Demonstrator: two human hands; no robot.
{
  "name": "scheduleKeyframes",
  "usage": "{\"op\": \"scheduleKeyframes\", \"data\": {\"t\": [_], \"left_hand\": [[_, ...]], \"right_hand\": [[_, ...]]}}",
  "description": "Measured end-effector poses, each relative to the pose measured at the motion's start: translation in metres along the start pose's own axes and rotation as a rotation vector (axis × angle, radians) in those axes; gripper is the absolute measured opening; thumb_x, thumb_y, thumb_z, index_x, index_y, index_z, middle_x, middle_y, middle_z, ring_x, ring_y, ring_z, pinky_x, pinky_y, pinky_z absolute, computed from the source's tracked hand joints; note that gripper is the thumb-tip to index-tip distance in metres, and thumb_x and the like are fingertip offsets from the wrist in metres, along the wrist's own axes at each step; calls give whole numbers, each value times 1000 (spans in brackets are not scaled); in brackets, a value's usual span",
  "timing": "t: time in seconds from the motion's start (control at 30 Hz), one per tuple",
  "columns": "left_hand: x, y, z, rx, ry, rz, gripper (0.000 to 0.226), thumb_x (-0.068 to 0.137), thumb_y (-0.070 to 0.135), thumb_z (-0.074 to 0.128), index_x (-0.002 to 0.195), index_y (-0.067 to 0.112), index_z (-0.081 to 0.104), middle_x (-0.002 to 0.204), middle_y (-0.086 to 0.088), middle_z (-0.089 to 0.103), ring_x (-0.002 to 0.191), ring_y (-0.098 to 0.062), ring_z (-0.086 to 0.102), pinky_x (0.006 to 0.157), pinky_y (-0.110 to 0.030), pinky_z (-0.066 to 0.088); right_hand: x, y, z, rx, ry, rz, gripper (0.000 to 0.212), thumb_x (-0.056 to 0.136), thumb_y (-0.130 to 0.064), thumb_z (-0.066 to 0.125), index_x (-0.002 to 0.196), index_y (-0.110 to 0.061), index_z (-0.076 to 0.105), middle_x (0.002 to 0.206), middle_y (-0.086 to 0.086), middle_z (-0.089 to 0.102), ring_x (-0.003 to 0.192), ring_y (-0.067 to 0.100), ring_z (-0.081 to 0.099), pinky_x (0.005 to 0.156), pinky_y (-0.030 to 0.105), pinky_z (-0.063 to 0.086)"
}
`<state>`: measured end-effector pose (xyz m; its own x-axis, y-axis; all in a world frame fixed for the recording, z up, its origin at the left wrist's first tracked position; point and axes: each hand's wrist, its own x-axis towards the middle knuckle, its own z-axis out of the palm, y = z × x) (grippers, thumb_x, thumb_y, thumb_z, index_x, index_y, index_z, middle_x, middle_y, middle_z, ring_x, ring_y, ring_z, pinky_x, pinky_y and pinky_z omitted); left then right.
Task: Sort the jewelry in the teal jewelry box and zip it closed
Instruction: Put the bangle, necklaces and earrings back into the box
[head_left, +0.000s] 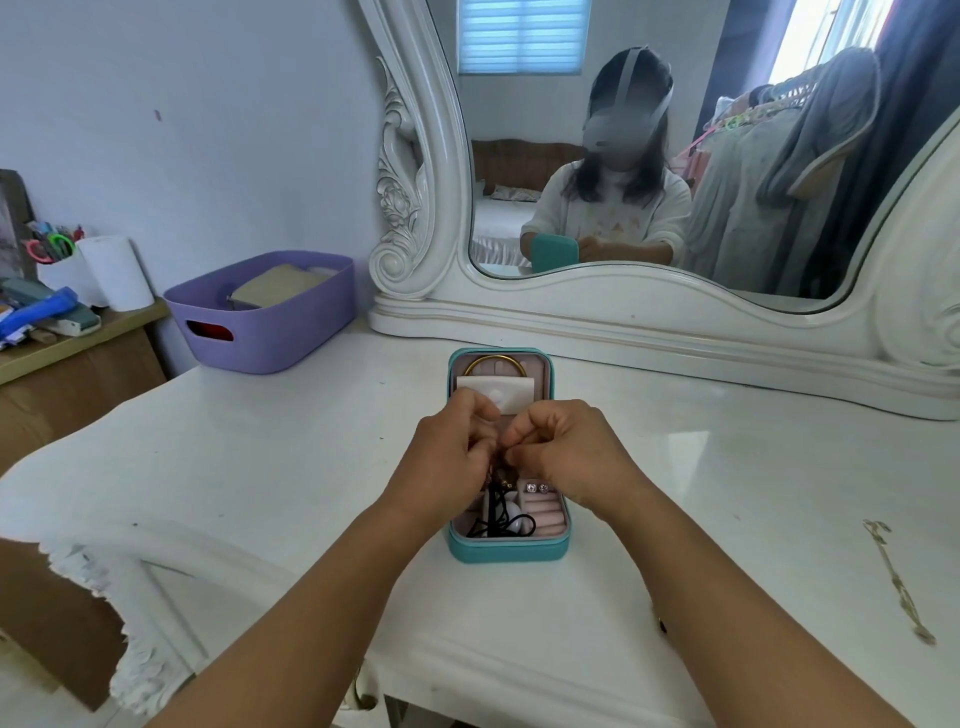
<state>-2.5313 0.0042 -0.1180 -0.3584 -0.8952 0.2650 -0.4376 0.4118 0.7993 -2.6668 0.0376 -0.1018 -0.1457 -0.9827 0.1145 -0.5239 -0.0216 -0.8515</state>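
The teal jewelry box (506, 550) stands open on the white dressing table, its lid tipped back. A gold bangle (493, 361) sits behind the lid's white pocket. Inside the pink base lie a black cord (498, 525) with a white pendant and two sparkling stud earrings (536, 488) above the ring rolls. My left hand (449, 457) and my right hand (563, 449) meet over the middle of the box. Their fingertips pinch a small dark piece of jewelry between them; what it is stays hidden.
A gold chain (898, 582) lies on the table at the right. A purple basket (260, 312) stands at the back left, and the ornate mirror frame (649, 322) runs behind the box. A side desk with stationery (52, 291) is at the far left.
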Motion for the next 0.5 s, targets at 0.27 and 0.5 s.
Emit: {"op": "scheduleKeyframes", "data": {"t": [0.27,0.5], "left_hand": [[-3,-4,-1,38,93,47,20,78,4,65,76,24,66,76,14,62,70,0,59,62,-4,45],[-4,-8,0,162,22,89,15,76,16,68,88,23,74,92,4,64,86,-10,58,78,-23,49]], "right_hand": [[1,2,-6,-111,55,-49,28,76,8,55,75,-15,71,73,-5,65,71,13,62,66,22,52],[-6,5,-14,-192,-23,-75,26,82,4,55,87,-13,74,84,-5,66,80,8,62,73,15,50]]}}
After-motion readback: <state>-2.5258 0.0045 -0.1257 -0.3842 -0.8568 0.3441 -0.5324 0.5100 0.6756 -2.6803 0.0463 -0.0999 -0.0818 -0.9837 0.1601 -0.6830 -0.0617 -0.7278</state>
